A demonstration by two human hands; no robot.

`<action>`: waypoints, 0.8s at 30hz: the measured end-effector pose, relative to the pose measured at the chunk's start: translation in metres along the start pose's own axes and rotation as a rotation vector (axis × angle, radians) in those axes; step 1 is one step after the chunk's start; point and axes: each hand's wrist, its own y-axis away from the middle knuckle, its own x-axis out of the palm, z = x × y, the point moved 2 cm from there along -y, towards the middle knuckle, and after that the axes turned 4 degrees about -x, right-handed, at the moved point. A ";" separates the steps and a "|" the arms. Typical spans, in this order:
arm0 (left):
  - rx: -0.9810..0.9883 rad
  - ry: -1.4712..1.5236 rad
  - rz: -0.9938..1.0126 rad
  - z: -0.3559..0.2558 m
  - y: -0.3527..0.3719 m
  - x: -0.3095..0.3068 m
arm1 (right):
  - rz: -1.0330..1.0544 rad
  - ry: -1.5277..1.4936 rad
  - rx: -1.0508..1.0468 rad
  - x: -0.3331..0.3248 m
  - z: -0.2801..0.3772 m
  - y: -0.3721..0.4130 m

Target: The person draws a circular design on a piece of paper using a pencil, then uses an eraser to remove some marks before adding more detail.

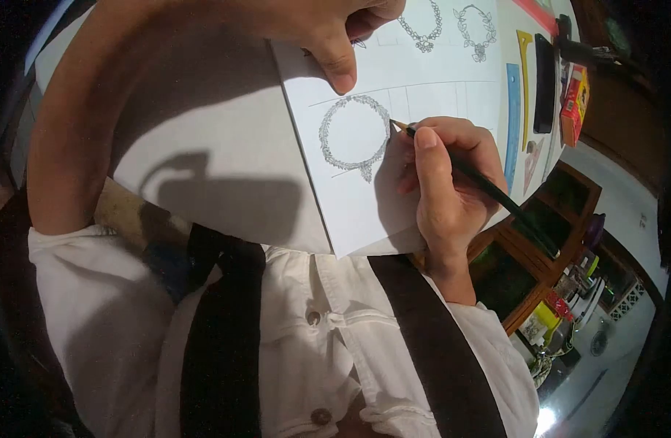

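My right hand (452,179) is closed around a dark green pencil (489,182). The pencil's sharpened tip meets the right side of a round necklace drawing (354,133), a leafy ring with a small pendant at its bottom. That drawing is on a white paper sheet (350,212). Above it, my left hand (335,29) rests on the sheet with the thumb stretched out and apart from the other fingers, which are partly cut off by the top edge. Two more necklace drawings (475,33) show at the top of the sheet, beside ruled lines.
Right of the sheet, a blue ruler (512,124), a yellow ruler (524,87), a black case (543,84) and a red-yellow box (575,106) lie along the edge of the white table (226,197). A wooden cabinet (562,212) stands beyond.
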 end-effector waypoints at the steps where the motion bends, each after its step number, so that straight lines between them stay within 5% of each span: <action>1: 0.021 -0.031 -0.056 0.001 0.000 0.004 | 0.008 -0.007 0.012 0.000 0.000 0.000; 5: 0.092 -0.058 -0.301 0.003 0.015 0.021 | 0.023 -0.001 -0.011 0.000 0.001 0.000; 11: 0.134 -0.131 -0.246 0.008 0.005 0.021 | 0.014 -0.468 0.254 -0.020 0.005 -0.017; 24: 0.114 -0.109 -0.128 0.009 -0.002 0.010 | 0.236 -0.045 0.001 0.019 0.013 0.006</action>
